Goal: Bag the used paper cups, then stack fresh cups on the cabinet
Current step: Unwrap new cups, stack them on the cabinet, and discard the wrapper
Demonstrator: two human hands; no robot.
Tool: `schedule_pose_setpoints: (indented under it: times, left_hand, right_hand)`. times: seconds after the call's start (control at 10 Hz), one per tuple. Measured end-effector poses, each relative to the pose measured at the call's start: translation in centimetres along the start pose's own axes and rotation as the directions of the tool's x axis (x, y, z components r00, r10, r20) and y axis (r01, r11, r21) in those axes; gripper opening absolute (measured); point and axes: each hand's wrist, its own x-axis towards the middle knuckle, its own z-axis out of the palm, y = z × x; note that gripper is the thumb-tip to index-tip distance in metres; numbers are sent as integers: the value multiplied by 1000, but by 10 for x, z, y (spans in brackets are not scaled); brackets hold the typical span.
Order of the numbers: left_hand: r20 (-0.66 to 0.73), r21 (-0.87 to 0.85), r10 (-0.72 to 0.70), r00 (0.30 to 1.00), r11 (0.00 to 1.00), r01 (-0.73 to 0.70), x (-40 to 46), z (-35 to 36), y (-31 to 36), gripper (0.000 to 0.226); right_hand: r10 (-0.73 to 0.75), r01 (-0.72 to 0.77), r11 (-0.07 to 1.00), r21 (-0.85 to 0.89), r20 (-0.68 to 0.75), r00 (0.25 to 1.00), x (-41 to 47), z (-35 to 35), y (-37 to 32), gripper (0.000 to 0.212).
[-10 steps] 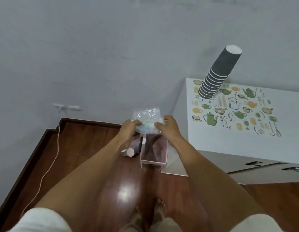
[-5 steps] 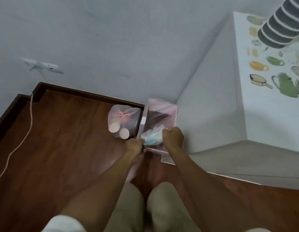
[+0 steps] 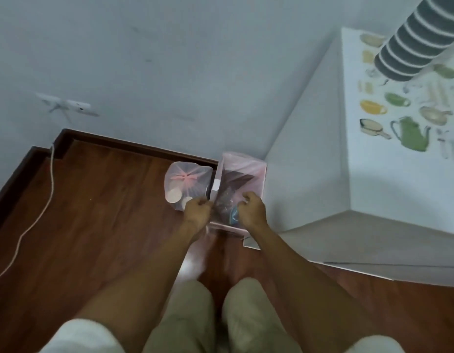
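A tied pink bag of used cups (image 3: 187, 183) lies on the wood floor against the left side of a small pink-lined bin (image 3: 242, 171). My left hand (image 3: 196, 208) and my right hand (image 3: 251, 208) are low over the bin's near half, fingers curled. Between them is a crumpled clear plastic wrapper (image 3: 232, 215) with a blue patch, inside the bin's mouth. A tall leaning stack of grey paper cups (image 3: 411, 44) stands on the white cabinet (image 3: 399, 179) at the upper right.
The cabinet's top carries a teapot-and-cup print and its side stands right next to the bin. A white cable (image 3: 42, 207) runs across the floor from a wall socket (image 3: 76, 108). My knees in beige trousers fill the bottom of the view.
I have crouched down. Both hands carried the wrapper from chest height down into the bin's mouth. The cabinet and cup stack now sit higher and further right in view.
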Motion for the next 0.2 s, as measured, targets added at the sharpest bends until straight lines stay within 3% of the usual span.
schedule_pose_setpoints:
  times: [0.2]
  left_hand:
    - [-32, 57, 120, 992, 991, -118, -71, -45, 133, 22]
  right_hand:
    - [-155, 158, 984, 84, -35, 987, -92, -81, -136, 34]
